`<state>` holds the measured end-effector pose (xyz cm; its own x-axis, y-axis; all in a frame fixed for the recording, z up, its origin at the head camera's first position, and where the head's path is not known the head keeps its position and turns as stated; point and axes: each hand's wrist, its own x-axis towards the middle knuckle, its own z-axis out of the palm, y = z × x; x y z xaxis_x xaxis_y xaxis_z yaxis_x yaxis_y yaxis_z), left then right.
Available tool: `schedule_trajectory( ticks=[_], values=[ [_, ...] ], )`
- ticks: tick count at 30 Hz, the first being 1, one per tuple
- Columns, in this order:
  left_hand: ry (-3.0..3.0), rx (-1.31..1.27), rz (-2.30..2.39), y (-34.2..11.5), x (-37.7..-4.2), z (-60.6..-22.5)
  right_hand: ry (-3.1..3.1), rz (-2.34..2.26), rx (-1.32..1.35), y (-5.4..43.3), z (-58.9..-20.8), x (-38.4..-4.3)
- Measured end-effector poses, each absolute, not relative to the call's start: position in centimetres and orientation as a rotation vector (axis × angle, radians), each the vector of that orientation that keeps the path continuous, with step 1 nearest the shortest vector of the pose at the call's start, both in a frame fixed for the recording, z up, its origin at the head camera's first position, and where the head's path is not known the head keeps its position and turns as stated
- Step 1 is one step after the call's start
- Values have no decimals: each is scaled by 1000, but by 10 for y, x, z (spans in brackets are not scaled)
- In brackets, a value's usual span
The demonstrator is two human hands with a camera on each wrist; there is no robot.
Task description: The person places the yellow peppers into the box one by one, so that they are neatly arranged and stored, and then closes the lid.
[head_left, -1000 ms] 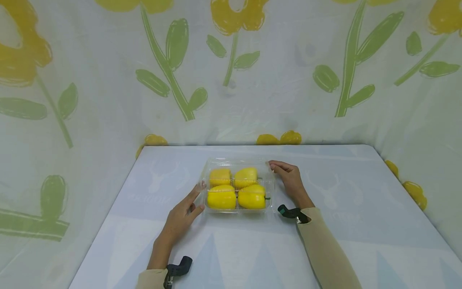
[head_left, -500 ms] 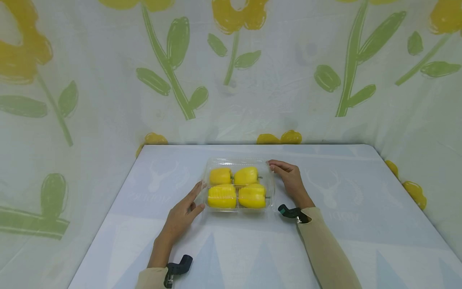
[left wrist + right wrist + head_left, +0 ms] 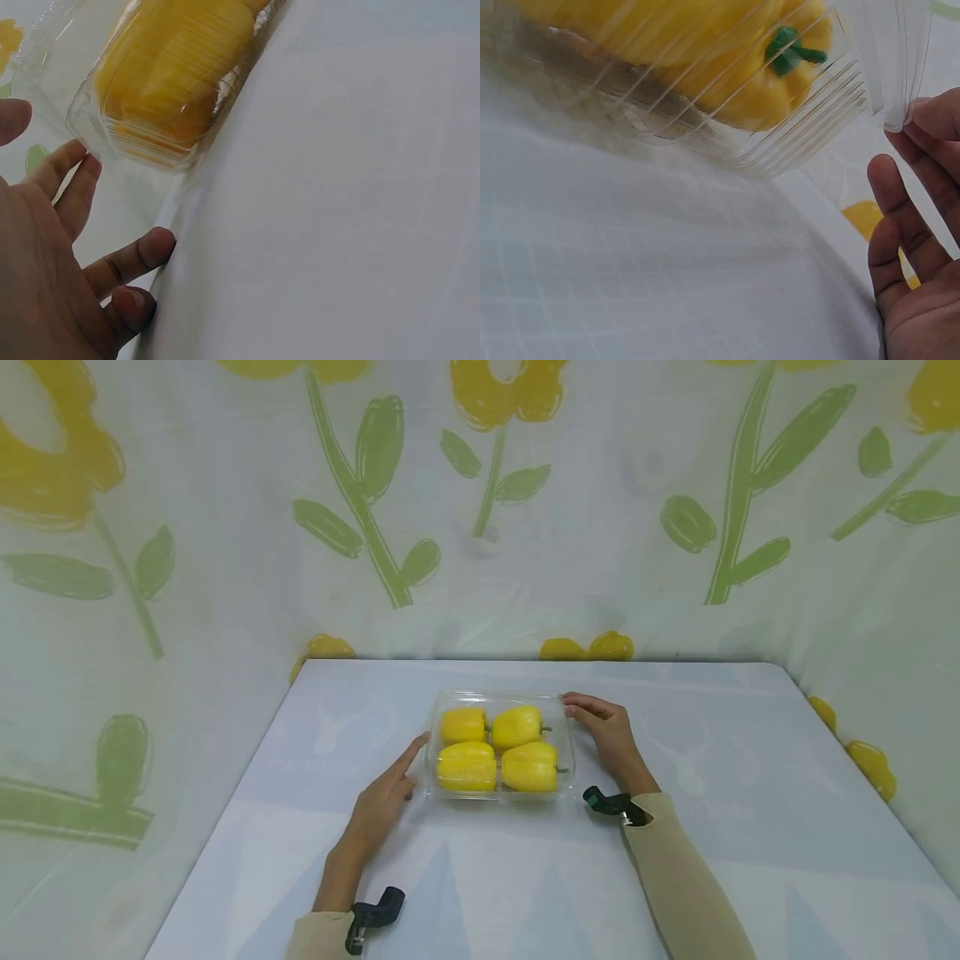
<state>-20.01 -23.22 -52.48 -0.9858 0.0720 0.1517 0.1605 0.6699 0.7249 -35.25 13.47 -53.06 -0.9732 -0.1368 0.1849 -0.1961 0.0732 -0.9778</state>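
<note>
A clear plastic clamshell box (image 3: 498, 798) lies on the table in the head view, holding several yellow bell peppers (image 3: 467, 767) with green stems. Its see-through lid lies over the peppers; whether it is fully closed I cannot tell. My right hand (image 3: 611, 737) pinches the rim at the far right corner between thumb and forefinger, while the other fingers (image 3: 904, 214) stay clear of it. My left hand (image 3: 381, 806) is at the left side, extended fingertips (image 3: 91, 166) touching the rim. The thumb and the rest of that hand stand apart from the box.
The pale table (image 3: 712, 843) has a faint printed pattern. Behind and beside it hangs a flowered curtain (image 3: 570, 560), close to the table's far edge. A black wrist mount (image 3: 378, 910) sits on the left wrist, another mount (image 3: 611, 800) on the right.
The box's lid has come down over the peppers. My left thumb has drawn away from the box's side, its fingers still at the rim. The right hand keeps its grip.
</note>
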Motion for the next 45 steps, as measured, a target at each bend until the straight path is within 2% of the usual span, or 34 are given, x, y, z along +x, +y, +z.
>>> schedule_trajectory(
  ticks=[11, 34, 45],
  values=[
    [-2758, -182, -1249, -230, -202, -523, -2285, 2055, 369, 136, -530, -352],
    [-2792, -248, -1083, -229, -202, -523, -2428, 1979, 171, 132, -530, -344],
    [-2783, -290, -1093, -230, -204, -525, -2445, 1932, 108, 131, -530, -330]
  ],
)
